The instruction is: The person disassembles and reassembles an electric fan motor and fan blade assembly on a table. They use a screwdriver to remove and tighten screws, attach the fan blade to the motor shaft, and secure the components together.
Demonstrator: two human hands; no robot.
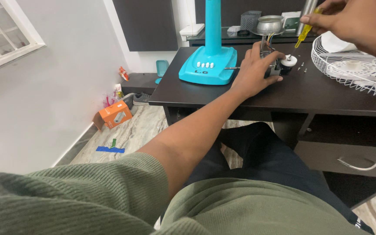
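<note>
Our left hand [253, 72] clamps the small fan motor [276, 68] on the dark desk [240, 93], while our right hand [347, 19] pinches a yellow screwdriver [304, 34], tip at the white hub [289, 60]. We judge a screw is being worked; next comes steady downward pressure (loose screws [301, 67] lie just beside).

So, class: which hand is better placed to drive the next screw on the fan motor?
Probably the right hand: it holds the yellow screwdriver, tip at the motor. The left hand grips the motor.

Fan base [208, 65] sits on desk [240, 93], left of motor [274, 67]. Grille [353, 72] lies right of motor, screws [302, 67] btwn them. Box [113, 115] on floor, left of desk.
</note>
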